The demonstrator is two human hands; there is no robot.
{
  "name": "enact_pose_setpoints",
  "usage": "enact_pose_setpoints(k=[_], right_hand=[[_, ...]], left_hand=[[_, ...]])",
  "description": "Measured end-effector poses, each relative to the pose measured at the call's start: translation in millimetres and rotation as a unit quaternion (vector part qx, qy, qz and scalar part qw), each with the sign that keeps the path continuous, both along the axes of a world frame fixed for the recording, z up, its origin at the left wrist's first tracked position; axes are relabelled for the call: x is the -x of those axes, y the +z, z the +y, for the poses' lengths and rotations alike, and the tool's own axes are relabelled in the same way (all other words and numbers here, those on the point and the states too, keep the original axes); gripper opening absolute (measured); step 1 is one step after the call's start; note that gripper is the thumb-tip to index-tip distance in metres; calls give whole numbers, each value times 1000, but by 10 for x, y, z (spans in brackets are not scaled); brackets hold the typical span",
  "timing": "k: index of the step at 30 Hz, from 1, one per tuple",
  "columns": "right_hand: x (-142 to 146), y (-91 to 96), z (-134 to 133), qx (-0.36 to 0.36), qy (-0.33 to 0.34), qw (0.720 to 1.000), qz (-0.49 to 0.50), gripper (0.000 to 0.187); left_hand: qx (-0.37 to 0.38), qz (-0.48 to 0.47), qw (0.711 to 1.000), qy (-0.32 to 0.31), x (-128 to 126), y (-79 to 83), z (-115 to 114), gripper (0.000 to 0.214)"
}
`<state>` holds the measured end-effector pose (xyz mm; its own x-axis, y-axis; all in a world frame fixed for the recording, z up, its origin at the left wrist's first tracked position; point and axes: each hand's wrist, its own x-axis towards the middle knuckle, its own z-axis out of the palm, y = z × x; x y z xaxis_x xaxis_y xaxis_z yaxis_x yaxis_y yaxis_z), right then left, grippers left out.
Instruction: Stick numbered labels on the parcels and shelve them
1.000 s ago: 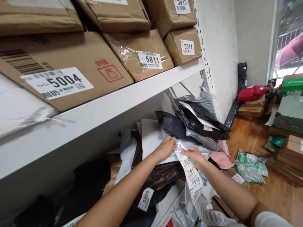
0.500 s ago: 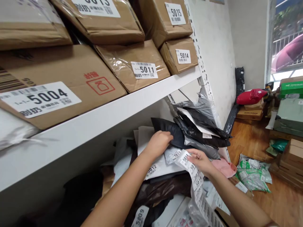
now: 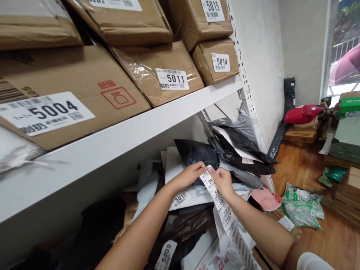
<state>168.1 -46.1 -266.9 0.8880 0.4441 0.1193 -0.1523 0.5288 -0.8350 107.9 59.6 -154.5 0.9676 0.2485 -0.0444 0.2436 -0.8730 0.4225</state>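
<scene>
A long strip of white number labels [image 3: 225,213] hangs down toward the bottom of the view. My left hand [image 3: 191,175] pinches its top left corner, fingers closed. Close beside it, my right hand [image 3: 224,182] grips the strip's upper right edge between thumb and fingers. Behind both hands lies a black plastic mailer [image 3: 194,152] on a pile of parcels. Below my left wrist is a white parcel labelled 5012 [image 3: 181,198]. A tag reading 5009 [image 3: 165,255] shows lower down. The parcel surface directly under the strip is hidden.
Above, a white metal shelf [image 3: 118,138] carries labelled cardboard boxes, among them 5011 [image 3: 173,78] and 5014 [image 3: 221,62]. A stack of grey and black mailers [image 3: 247,150] leans by the shelf post. On the wooden floor lie green-and-white plastic bags [image 3: 302,208] and boxes.
My left hand has left the black mailer and come down to the strip's top end. My right hand has moved left and up with the strip, now covering the parcel labelled 5013.
</scene>
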Motion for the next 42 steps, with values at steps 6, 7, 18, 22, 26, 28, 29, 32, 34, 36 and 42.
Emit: enact_pose_setpoints(k=[6, 7, 18, 22, 26, 28, 29, 32, 34, 36, 42], right_hand=[[6, -64, -146, 4, 132, 988, 76, 67], [22, -92, -167, 9, 118, 989, 89, 71], [191, -691, -595, 38, 86, 995, -25, 68], [135, -896, -807, 18, 113, 993, -19, 68], [19, -1029, -1000, -30, 196, 979, 37, 59], [-50, -1069, -1063, -46, 231, 971, 33, 60], [-87, -1085, -1087, -46, 237, 970, 21, 60], [-202, -1120, -1145, -19, 211, 977, -10, 52], [-281, -1131, -1181, 0, 182, 983, -3, 53], [-355, -1132, -1218, 4, 163, 986, 14, 54], [-470, -1103, -1274, -29, 136, 990, 16, 53]], left_hand=[[-217, 50, 974, 40, 27, -31, -184, 17], [-239, 61, 968, 38, 22, -31, -213, 16], [-300, 90, 948, 61, 66, -212, -438, 27], [-364, 50, 925, 102, 32, -134, -502, 38], [-444, 55, 892, -55, -289, 39, -587, 29], [-437, 87, 891, -86, -534, 82, -658, 30], [-434, 99, 892, -80, -659, 90, -697, 30], [-429, 97, 895, -68, -992, 79, -803, 28], [-426, 91, 898, -68, -1151, 60, -852, 29], [-423, 86, 899, -70, -1244, 42, -864, 32], [-301, -66, 930, -199, -1158, 90, -494, 38]])
